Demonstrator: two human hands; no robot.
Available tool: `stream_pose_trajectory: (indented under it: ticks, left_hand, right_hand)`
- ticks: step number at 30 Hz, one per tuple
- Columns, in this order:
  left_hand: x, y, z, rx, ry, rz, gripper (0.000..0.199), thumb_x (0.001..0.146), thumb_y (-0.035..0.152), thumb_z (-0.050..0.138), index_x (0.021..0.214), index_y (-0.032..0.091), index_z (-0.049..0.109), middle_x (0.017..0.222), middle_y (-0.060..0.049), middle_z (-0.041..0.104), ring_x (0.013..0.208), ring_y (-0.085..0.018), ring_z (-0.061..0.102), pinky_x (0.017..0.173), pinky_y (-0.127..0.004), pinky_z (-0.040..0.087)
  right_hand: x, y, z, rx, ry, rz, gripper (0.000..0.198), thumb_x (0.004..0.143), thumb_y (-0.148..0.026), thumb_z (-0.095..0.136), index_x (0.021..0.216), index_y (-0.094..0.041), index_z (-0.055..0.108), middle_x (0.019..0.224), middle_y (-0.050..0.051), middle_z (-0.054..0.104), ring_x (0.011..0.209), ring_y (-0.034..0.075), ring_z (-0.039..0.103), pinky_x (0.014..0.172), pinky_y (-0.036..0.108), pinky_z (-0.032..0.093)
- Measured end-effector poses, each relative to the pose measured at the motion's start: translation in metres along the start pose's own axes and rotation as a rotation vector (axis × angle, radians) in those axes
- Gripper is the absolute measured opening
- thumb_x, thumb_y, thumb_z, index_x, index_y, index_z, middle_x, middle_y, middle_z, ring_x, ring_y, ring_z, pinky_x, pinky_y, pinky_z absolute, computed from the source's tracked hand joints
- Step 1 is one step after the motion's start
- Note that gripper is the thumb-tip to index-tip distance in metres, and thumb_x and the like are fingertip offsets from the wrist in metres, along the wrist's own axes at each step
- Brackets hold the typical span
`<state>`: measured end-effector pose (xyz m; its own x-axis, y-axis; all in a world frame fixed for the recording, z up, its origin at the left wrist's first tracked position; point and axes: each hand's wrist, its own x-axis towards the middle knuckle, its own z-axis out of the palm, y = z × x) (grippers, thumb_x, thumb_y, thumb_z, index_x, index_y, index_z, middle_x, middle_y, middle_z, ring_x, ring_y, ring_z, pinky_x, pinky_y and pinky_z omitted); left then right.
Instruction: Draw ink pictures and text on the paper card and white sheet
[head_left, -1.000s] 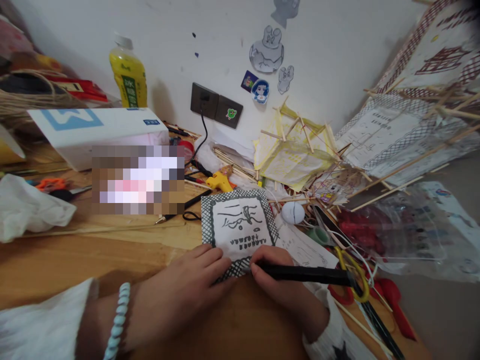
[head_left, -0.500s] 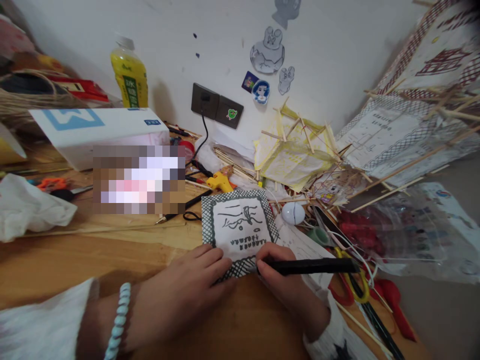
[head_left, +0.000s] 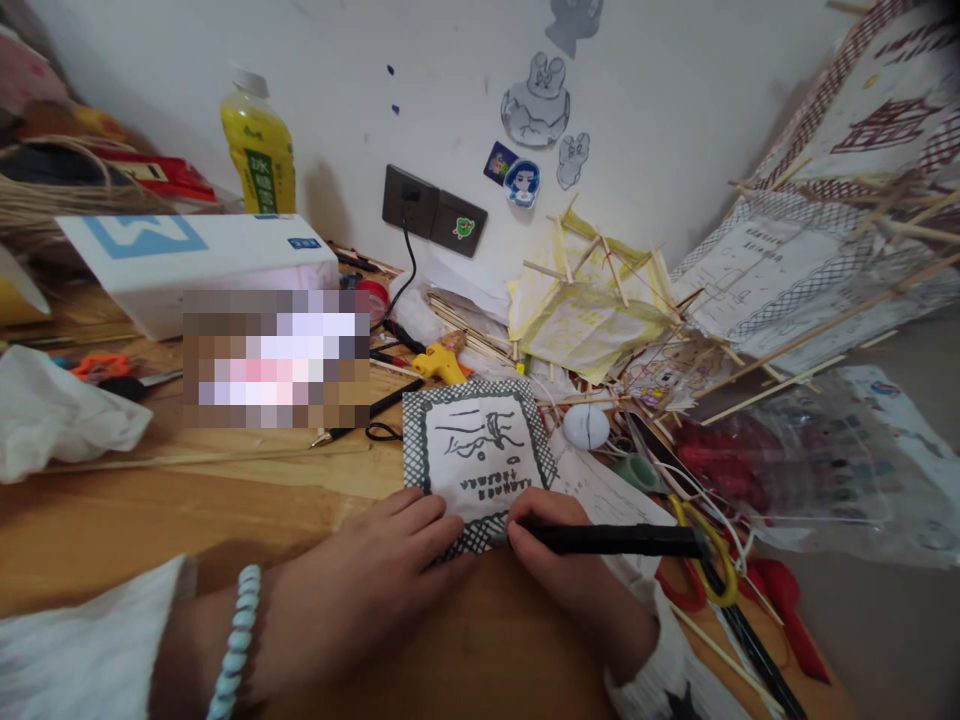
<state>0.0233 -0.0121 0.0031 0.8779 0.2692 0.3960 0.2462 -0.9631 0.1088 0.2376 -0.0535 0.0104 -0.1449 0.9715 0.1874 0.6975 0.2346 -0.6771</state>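
A small sheet of paper (head_left: pixel 472 430) lies on the wooden table, with a crosshatched black border, line drawings and rows of dark characters. My left hand (head_left: pixel 390 550) rests flat across its lower left corner, fingers stretched out and holding nothing. In my right hand (head_left: pixel 559 545) is a thick black marker (head_left: pixel 622 540), pinched between thumb and fingers. The marker's tip is at the paper's lower border, partly hidden by the fingers. Right of the hand lie yellow-handled scissors (head_left: pixel 709 560), close to the marker's rear end.
A white box (head_left: pixel 225 250) and a drink bottle (head_left: pixel 259 150) stand back left. A yellow paper-and-stick model (head_left: pixel 592 300) is behind the sheet. A white ball (head_left: pixel 585 427), a yellow glue gun (head_left: pixel 442 362) and a black pen (head_left: pixel 367 415) lie nearby. Crumpled tissue (head_left: pixel 67 410) is at left.
My right hand and the marker have shifted slightly left along the paper's lower border. My left hand and the paper stay in place.
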Motion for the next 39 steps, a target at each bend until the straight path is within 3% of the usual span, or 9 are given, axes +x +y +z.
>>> stream_pose_trajectory:
  ticks: [10,16,20,26,33,39]
  left_hand:
    - [-0.001,-0.001,0.003,0.007,0.041,0.011,0.021,0.097,0.019,0.043,0.105,0.022,0.062,0.091,-0.005,0.06,0.08,-0.021,0.049,0.068,-0.033,0.039]
    - [-0.002,-0.001,0.005,0.055,0.0,0.01,0.014,0.093,0.018,0.048,0.089,0.02,0.062,0.089,-0.005,0.059,0.078,-0.022,0.048,0.067,-0.034,0.039]
    - [-0.004,-0.002,0.007,0.074,-0.032,-0.007,0.011,0.087,0.016,0.056,0.076,0.019,0.058,0.089,-0.004,0.059,0.08,-0.023,0.047,0.07,-0.036,0.04]
    - [-0.006,0.001,0.006,0.021,-0.008,-0.01,0.019,0.091,0.016,0.049,0.105,0.02,0.06,0.095,-0.006,0.06,0.083,-0.023,0.049,0.074,-0.036,0.039]
    - [-0.003,0.0,0.004,0.007,-0.034,-0.034,0.018,0.092,0.016,0.047,0.101,0.021,0.062,0.097,-0.005,0.06,0.085,-0.024,0.048,0.074,-0.037,0.037]
    - [-0.004,0.0,0.005,-0.014,-0.083,-0.057,0.014,0.088,0.015,0.051,0.097,0.02,0.061,0.101,-0.005,0.059,0.085,-0.024,0.049,0.072,-0.036,0.039]
  right_hand:
    - [-0.001,0.009,0.002,0.021,0.104,0.121,0.014,0.074,-0.021,0.051,0.06,-0.02,0.052,0.056,-0.002,0.053,0.056,0.014,0.048,0.053,0.024,0.034]
    - [0.0,0.008,0.001,0.217,0.099,0.152,0.01,0.07,-0.02,0.05,0.06,-0.02,0.052,0.055,-0.003,0.051,0.054,0.013,0.047,0.05,0.023,0.035]
    - [-0.001,0.007,0.001,0.19,0.019,0.11,0.01,0.07,-0.02,0.051,0.06,-0.02,0.052,0.054,-0.003,0.049,0.053,0.013,0.046,0.05,0.023,0.034]
    - [-0.001,-0.002,-0.001,0.058,-0.025,-0.007,0.012,0.073,-0.019,0.05,0.062,-0.02,0.054,0.057,-0.002,0.056,0.055,0.013,0.051,0.053,0.024,0.037]
    - [-0.001,-0.004,0.0,-0.022,-0.038,-0.094,0.011,0.072,-0.017,0.05,0.064,-0.02,0.057,0.06,0.0,0.062,0.057,0.014,0.057,0.055,0.024,0.04]
    - [-0.001,-0.003,0.0,-0.087,0.0,-0.036,0.014,0.075,-0.019,0.048,0.063,-0.019,0.055,0.059,0.001,0.061,0.058,0.015,0.057,0.055,0.025,0.039]
